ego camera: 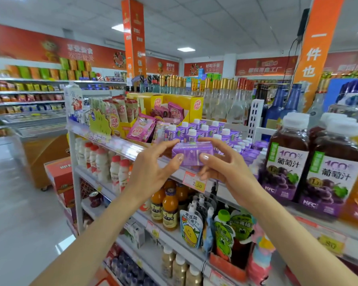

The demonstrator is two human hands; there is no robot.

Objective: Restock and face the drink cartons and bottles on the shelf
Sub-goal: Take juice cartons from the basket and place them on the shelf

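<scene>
Left hand [153, 168], right hand [225, 164]: pinching purple carton [191, 153] by its ends, on its side, above top shelf [120, 144] front edge. Not yet placed. Behind: carton rows [203, 129] upright, largely filled; right part uneven, facing probably outstanding.

One wide-angle camera, worn on the head, looks forward and slightly down, close to the top tier of a white metal shelf rack [75, 182]. Both forearms enter from below; left hand [153, 172] and right hand [225, 166] meet on a small purple drink carton [192, 153] mid-frame.
</scene>
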